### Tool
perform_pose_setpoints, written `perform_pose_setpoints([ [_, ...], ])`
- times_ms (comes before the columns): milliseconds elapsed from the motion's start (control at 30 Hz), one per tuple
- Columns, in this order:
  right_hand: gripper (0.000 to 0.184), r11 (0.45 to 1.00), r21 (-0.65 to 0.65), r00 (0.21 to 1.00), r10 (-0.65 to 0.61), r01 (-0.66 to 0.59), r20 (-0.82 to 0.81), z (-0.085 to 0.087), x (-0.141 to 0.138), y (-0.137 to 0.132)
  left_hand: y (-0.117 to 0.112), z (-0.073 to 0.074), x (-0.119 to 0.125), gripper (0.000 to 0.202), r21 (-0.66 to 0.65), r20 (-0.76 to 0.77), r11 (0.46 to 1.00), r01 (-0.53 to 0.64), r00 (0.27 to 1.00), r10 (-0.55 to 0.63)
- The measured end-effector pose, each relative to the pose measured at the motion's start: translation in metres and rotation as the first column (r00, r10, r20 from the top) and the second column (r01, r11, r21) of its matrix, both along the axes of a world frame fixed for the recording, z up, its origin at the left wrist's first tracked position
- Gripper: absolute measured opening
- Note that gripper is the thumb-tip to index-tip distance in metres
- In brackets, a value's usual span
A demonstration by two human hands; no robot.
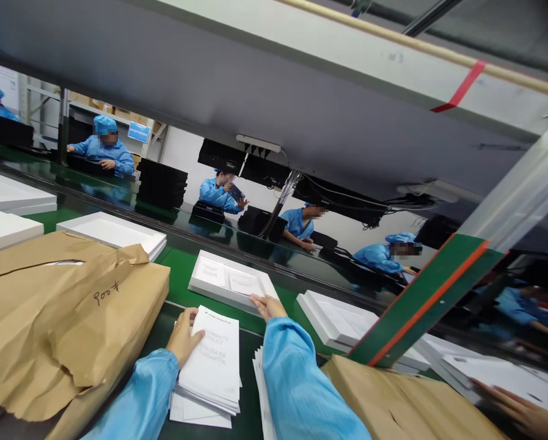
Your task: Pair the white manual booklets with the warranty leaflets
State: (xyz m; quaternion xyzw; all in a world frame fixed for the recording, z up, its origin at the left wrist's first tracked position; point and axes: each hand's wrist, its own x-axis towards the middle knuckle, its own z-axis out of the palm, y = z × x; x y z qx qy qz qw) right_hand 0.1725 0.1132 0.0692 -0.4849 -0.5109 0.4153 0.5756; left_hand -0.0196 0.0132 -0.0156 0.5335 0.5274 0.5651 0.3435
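My left hand (184,338) is closed on a thick stack of white warranty leaflets (213,360), its thumb lying over the top sheet and its fingers at the left edge. Beyond it, a shallow white box (237,299) rests on the green belt. Two printed papers lie side by side inside, a left leaflet (212,271) and a right leaflet (244,283). My right hand (270,307) reaches to the box's near right edge with fingers stretched out, touching the rim beside the right leaflet. More white sheets (258,385) are partly hidden under my right sleeve.
A torn brown paper package (72,318) stands at left, a brown carton (406,397) at right. More white boxes (113,232) line the belt (179,260). A slanted metal post (438,293) rises at right. Another person's hand (521,406) is at lower right; co-workers in blue sit opposite.
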Motion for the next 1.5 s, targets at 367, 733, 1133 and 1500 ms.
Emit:
perform_pose_setpoints([
  [367,0.039,0.998,-0.045,0.966,0.061,-0.051,0.252,0.029,0.048,-0.078,-0.005,0.007,-0.002,0.036,-0.034,-0.134,0.999,-0.009,0.991,0.004],
  [733,0.043,0.989,-0.13,0.05,0.127,0.073,0.991,-0.01,0.065,-0.183,-0.041,0.044,0.025,0.05,-0.101,-0.805,0.975,-0.199,0.592,0.037],
  [1133,0.04,0.988,-0.154,0.119,0.153,0.003,0.981,-0.003,0.054,-0.151,-0.016,0.037,-0.007,0.062,-0.198,-0.626,0.971,-0.133,0.78,-0.021],
  [1500,0.029,0.997,-0.01,-0.027,0.012,0.077,1.0,-0.005,0.054,-0.151,-0.016,0.042,0.004,0.067,-0.168,-0.756,0.985,-0.038,0.646,-0.104],
])
